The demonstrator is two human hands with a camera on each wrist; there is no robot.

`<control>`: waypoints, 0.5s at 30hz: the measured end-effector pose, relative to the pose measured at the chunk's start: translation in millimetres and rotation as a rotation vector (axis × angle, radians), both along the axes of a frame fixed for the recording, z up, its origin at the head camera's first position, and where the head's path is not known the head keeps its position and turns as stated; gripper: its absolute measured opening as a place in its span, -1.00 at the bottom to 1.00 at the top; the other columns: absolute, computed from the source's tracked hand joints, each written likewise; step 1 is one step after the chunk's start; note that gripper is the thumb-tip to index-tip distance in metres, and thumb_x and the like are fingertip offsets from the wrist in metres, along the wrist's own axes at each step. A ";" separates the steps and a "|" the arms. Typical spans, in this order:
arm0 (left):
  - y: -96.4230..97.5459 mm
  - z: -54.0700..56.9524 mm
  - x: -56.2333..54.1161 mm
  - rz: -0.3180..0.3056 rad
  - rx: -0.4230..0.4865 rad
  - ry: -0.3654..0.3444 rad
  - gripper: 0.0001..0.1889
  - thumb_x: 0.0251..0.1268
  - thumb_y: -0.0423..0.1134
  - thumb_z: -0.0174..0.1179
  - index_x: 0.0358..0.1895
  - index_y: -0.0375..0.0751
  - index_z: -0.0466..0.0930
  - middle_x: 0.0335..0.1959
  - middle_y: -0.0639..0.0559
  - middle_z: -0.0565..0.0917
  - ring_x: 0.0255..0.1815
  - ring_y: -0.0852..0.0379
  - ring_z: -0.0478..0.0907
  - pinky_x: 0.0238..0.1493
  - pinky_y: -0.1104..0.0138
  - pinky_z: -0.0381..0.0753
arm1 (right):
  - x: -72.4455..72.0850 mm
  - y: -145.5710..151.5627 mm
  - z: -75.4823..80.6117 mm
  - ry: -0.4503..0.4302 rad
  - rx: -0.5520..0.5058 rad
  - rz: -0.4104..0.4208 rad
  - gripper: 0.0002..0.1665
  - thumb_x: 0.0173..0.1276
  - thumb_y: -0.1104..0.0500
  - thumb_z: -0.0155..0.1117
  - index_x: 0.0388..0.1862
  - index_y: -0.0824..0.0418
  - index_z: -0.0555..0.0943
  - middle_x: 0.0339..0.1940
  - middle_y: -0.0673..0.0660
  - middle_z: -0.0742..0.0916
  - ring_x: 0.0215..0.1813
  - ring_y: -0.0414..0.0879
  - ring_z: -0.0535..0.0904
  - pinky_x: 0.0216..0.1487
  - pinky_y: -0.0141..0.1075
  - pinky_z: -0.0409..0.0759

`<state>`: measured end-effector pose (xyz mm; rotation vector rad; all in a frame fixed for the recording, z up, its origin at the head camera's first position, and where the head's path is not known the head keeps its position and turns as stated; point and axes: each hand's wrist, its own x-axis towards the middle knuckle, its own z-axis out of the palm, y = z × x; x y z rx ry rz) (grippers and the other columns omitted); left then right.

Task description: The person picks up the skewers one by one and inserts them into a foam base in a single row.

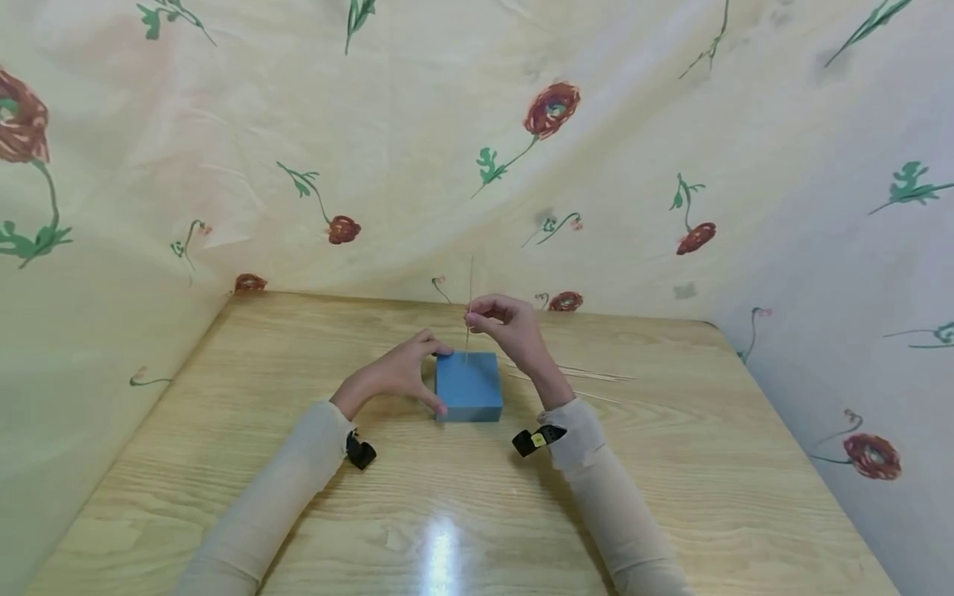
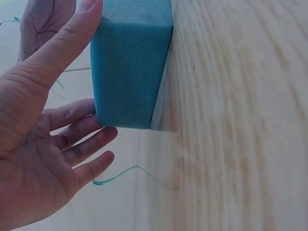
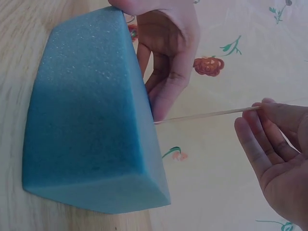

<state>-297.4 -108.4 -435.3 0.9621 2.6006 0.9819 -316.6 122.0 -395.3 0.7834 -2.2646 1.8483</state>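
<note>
Pinching a stick (image 3: pixel 207 115): right hand (image 1: pixel 513 328); head view adds, seemingly, loose sticks (image 1: pixel 599 377).

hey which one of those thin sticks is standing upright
The stick pinched in the right hand, over the blue block; the other sticks lie flat on the table.

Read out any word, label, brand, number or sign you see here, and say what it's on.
No readable text.
Small yellow patch on the black right-wrist device: too small to tell if it bears lettering.
Blue square foam block, thin pale wooden stick, flower-patterned cream sheet: no lettering visible.
</note>
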 end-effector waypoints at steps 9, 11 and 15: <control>-0.2 -0.4 -0.4 -0.006 0.000 0.011 0.04 -0.18 0.09 0.68 0.43 -0.26 0.43 0.09 -0.08 0.41 0.22 -0.07 0.45 0.28 0.06 0.50 | 2.1 -10.0 -3.2 0.040 -0.106 -0.008 -0.82 0.42 0.39 0.31 -0.09 0.53 0.66 -0.20 0.37 0.73 -0.22 -0.18 0.71 -0.09 -0.27 0.75; -0.1 -1.0 -1.3 -0.005 0.001 0.003 0.04 -0.18 0.09 0.68 0.44 -0.25 0.43 0.09 -0.07 0.40 0.23 -0.06 0.45 0.28 0.07 0.49 | 2.0 -11.3 -4.4 0.041 -0.110 0.000 -0.81 0.42 0.41 0.30 -0.08 0.55 0.65 -0.20 0.37 0.73 -0.22 -0.18 0.71 -0.08 -0.26 0.75; 0.4 -2.1 -2.1 -0.010 0.004 0.007 0.04 -0.17 0.09 0.67 0.44 -0.26 0.42 0.08 -0.06 0.40 0.21 -0.06 0.45 0.27 0.09 0.49 | 2.3 -12.0 -5.3 0.046 -0.103 0.014 -0.81 0.42 0.41 0.29 -0.07 0.55 0.64 -0.19 0.42 0.71 -0.21 -0.19 0.70 -0.07 -0.26 0.75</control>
